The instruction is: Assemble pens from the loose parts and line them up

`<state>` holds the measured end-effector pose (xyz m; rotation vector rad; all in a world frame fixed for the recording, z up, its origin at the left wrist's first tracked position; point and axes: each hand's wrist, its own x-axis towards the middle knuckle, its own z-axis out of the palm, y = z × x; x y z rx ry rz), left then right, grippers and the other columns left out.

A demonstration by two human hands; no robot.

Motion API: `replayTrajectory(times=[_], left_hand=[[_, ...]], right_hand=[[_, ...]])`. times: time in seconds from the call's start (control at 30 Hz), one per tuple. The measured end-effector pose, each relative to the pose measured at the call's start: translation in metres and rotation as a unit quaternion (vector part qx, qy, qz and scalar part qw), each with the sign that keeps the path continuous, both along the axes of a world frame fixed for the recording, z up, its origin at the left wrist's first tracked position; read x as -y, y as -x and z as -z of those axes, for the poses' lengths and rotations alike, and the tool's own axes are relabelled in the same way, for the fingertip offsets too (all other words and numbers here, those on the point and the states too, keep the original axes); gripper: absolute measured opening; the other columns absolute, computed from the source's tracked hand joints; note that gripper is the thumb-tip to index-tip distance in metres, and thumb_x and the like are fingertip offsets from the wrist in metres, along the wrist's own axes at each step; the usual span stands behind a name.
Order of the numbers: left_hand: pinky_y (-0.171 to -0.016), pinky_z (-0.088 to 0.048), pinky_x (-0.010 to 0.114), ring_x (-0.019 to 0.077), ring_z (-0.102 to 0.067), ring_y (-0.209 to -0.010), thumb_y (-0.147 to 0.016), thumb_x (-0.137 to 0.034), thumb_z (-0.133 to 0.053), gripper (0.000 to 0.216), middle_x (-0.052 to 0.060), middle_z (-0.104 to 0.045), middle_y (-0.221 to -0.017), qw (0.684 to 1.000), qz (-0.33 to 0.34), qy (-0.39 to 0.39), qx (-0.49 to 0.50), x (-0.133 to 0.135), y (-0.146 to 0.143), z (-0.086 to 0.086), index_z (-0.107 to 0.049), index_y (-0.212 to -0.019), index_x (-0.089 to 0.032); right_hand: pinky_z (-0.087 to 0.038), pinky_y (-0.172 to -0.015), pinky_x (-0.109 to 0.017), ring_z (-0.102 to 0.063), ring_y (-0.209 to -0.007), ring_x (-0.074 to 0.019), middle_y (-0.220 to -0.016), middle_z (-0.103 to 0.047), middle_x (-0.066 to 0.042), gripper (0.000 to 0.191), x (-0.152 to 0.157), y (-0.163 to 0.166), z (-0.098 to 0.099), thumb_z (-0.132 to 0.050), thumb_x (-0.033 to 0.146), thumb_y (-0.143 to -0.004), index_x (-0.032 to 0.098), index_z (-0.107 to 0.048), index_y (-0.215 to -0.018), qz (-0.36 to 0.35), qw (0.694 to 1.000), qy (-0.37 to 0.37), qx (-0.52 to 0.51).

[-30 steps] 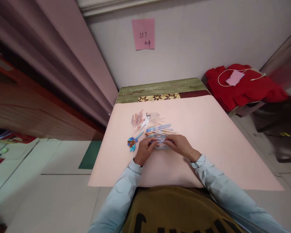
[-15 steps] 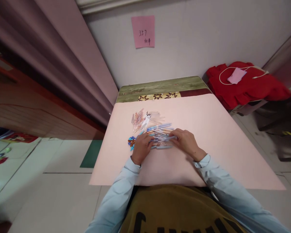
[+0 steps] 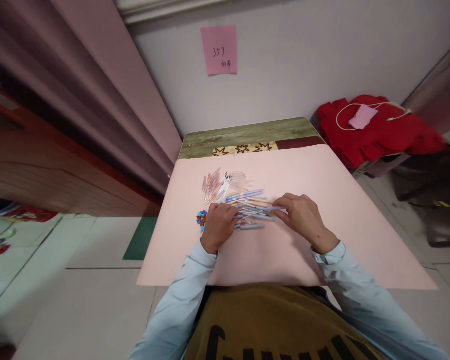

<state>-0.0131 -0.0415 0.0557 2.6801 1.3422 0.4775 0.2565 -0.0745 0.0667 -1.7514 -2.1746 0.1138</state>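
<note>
My right hand [image 3: 303, 217] pinches the end of a slim pale blue pen barrel [image 3: 279, 208] at the right side of a loose pile of pen parts [image 3: 252, 202]. My left hand [image 3: 218, 226] rests over the pile's left end with its fingers curled together. What those fingers hold, if anything, is hidden. Light blue barrels and thin white and tan sticks make up the pile. Small blue and brown pieces [image 3: 201, 218] lie left of my left hand. Farther back are a group of slim pinkish parts [image 3: 212, 184] and some clear tubes [image 3: 242, 180].
Pink paper [image 3: 341, 240] covers most of the table; its green patterned top [image 3: 247, 131] shows at the back. Behind it stands a wall with a pink note [image 3: 220, 50]. A red cloth [image 3: 378, 135] with a white cable lies to the right, and a curtain [image 3: 135, 100] hangs left.
My right hand has moved to the right with the pale blue pen barrel, drawing it partly out over the pile's edge. My left hand stays nearly in place.
</note>
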Motion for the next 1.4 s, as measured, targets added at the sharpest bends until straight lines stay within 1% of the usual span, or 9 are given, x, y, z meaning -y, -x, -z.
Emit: replayTrajectory(times=[0.23,0.43,0.53,0.67,0.83,0.97,1.13,1.23,1.4], left_hand=[[-0.079,-0.037,0.040,0.0240,-0.062,-0.083,-0.088,-0.029,-0.066,0.007,0.005,-0.070,-0.084,0.999,-0.028,0.016,-0.006,-0.004,0.002,-0.002,-0.064,-0.086,-0.022],[-0.085,-0.039,0.041,0.0254,-0.061,-0.095,-0.091,-0.018,-0.056,0.012,0.007,-0.070,-0.097,0.998,-0.046,0.006,0.036,0.002,0.003,0.006,-0.064,-0.098,-0.022],[-0.088,-0.040,0.041,0.0252,-0.061,-0.100,-0.089,-0.015,-0.058,0.014,0.006,-0.071,-0.100,0.996,-0.052,0.026,0.072,0.004,0.003,0.020,-0.064,-0.100,-0.022],[-0.087,-0.042,0.041,0.0255,-0.061,-0.101,-0.088,-0.016,-0.061,0.009,0.006,-0.069,-0.098,0.992,-0.068,0.036,0.099,0.006,0.004,0.037,-0.064,-0.094,-0.022],[-0.088,-0.043,0.041,0.0254,-0.059,-0.102,-0.087,-0.018,-0.063,0.008,0.007,-0.068,-0.099,0.992,-0.064,0.030,0.106,0.005,0.003,0.042,-0.065,-0.094,-0.022],[-0.092,-0.044,0.041,0.0251,-0.059,-0.103,-0.089,-0.020,-0.062,0.008,0.007,-0.067,-0.101,0.991,-0.054,0.017,0.118,0.006,0.000,0.044,-0.065,-0.096,-0.021],[-0.104,-0.040,0.045,0.0269,-0.054,-0.120,-0.091,-0.029,-0.062,0.025,0.011,-0.063,-0.120,0.989,-0.034,0.000,0.147,0.009,-0.010,0.047,-0.063,-0.115,-0.022],[-0.109,-0.034,0.048,0.0294,-0.049,-0.128,-0.089,-0.033,-0.063,0.038,0.013,-0.058,-0.132,0.992,-0.008,0.010,0.128,0.008,-0.017,0.046,-0.058,-0.126,-0.022],[-0.107,-0.033,0.048,0.0292,-0.049,-0.124,-0.089,-0.019,-0.057,0.030,0.013,-0.059,-0.130,0.995,-0.034,0.010,0.092,-0.005,-0.021,0.040,-0.060,-0.118,-0.021]], right_hand=[[-0.029,-0.062,-0.031,-0.057,-0.063,-0.0162,-0.081,-0.070,-0.005,0.041,0.005,0.005,0.002,-0.046,0.054,-0.099,0.025,-0.074,-0.090,0.037,0.999,-0.014,-0.007],[-0.034,-0.070,-0.033,-0.060,-0.073,-0.0191,-0.089,-0.072,-0.008,0.042,0.006,0.014,0.006,-0.044,0.052,-0.100,0.022,-0.073,-0.097,0.092,0.988,-0.100,-0.075],[-0.035,-0.073,-0.033,-0.062,-0.078,-0.0201,-0.092,-0.072,-0.008,0.034,0.005,0.021,0.013,-0.049,0.048,-0.100,0.023,-0.072,-0.100,0.061,0.991,-0.087,-0.080],[-0.034,-0.075,-0.033,-0.062,-0.083,-0.0203,-0.092,-0.072,-0.007,0.024,0.005,0.034,0.035,-0.055,0.041,-0.098,0.024,-0.072,-0.096,0.002,0.997,-0.031,-0.066],[-0.035,-0.078,-0.034,-0.061,-0.092,-0.0222,-0.098,-0.071,-0.007,0.018,0.005,0.045,0.055,-0.062,0.039,-0.094,0.025,-0.072,-0.099,-0.029,0.997,-0.021,-0.062],[-0.037,-0.083,-0.035,-0.061,-0.097,-0.0235,-0.104,-0.071,-0.008,0.024,-0.001,0.031,0.053,-0.057,0.040,-0.096,0.024,-0.071,-0.106,0.014,0.995,-0.040,-0.088],[-0.043,-0.075,-0.034,-0.064,-0.085,-0.0204,-0.103,-0.071,-0.007,0.029,-0.011,-0.003,0.054,-0.054,0.044,-0.096,0.023,-0.071,-0.105,0.097,0.986,-0.010,-0.134],[-0.047,-0.074,-0.032,-0.065,-0.085,-0.0199,-0.109,-0.069,-0.008,0.036,-0.010,-0.013,0.056,-0.058,0.049,-0.092,0.022,-0.067,-0.114,0.047,0.985,0.014,-0.163],[-0.046,-0.090,-0.040,-0.060,-0.109,-0.0281,-0.124,-0.064,-0.012,0.055,-0.006,-0.002,0.051,-0.071,0.051,-0.083,0.021,-0.057,-0.127,-0.052,0.990,0.015,-0.130]])
